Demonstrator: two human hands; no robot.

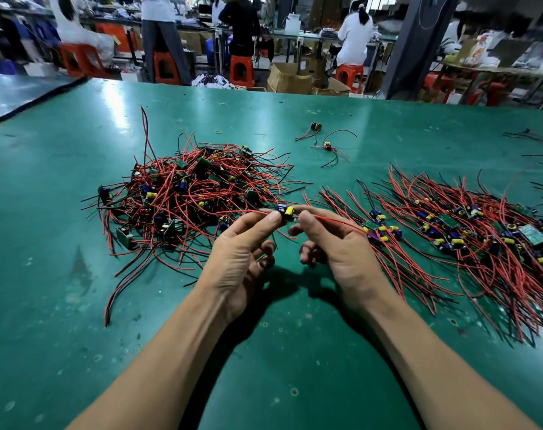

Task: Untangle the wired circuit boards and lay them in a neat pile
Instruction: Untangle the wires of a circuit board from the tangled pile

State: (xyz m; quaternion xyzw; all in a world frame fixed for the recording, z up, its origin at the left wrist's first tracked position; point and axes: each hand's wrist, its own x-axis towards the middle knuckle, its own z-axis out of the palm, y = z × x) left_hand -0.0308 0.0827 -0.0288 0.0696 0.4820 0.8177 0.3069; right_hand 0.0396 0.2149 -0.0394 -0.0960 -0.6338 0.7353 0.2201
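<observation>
- Head view: one small circuit board (286, 211) is held up over the table, between the tangled heap and the laid-out pile.
- The left end of the board is pinched by the thumb and forefinger of the left hand (242, 252); the other fingers are curled in toward the palm.
- The right end is pinched in the same way by the right hand (335, 246), whose remaining fingers are also curled.
- The board's long axis runs roughly left to right, with its yellow component toward the right and a dark blue part toward the left; the component side is turned up toward the camera.
- A red wire is led out from each end, one leftward over the left thumb and one rightward across the right hand toward the pile.
- The tangled heap (189, 197) of boards and red and black wires lies to the left, its wires pointing every way.
- The laid-out pile (481, 237) lies to the right, its boards in a band and its wires mostly aligned far to near.
- Two stray boards (316, 126) (327, 146) and a yellow rubber band (218, 131) are seen farther back.
- The table is covered by a scuffed, glossy green mat (77, 305).
- Beyond the table, orange stools (241, 70), cardboard boxes (287, 77) and a seated person in white (355, 35) are seen at other benches.
</observation>
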